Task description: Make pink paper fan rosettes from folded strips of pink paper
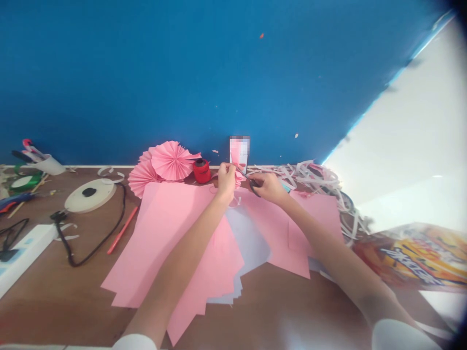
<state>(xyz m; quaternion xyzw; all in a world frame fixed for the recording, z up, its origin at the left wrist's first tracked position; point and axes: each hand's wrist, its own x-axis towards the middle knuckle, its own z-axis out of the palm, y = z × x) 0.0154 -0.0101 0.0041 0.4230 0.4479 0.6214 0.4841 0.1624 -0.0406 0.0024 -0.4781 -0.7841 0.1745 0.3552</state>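
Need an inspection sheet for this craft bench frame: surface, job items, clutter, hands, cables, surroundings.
Surface: brown table, largely covered by pink sheets.
Job's things: folded pink paper and scissors, both held above the sheets.
Clutter: paper fans, red spool, red pencil, white cup with pens, paper strips, colourful box.
Hands: left hand pinches the folded pink paper; right hand grips the scissors.
Cables: black cable loops from the white disc; power strip at the left edge.
Surroundings: blue wall.
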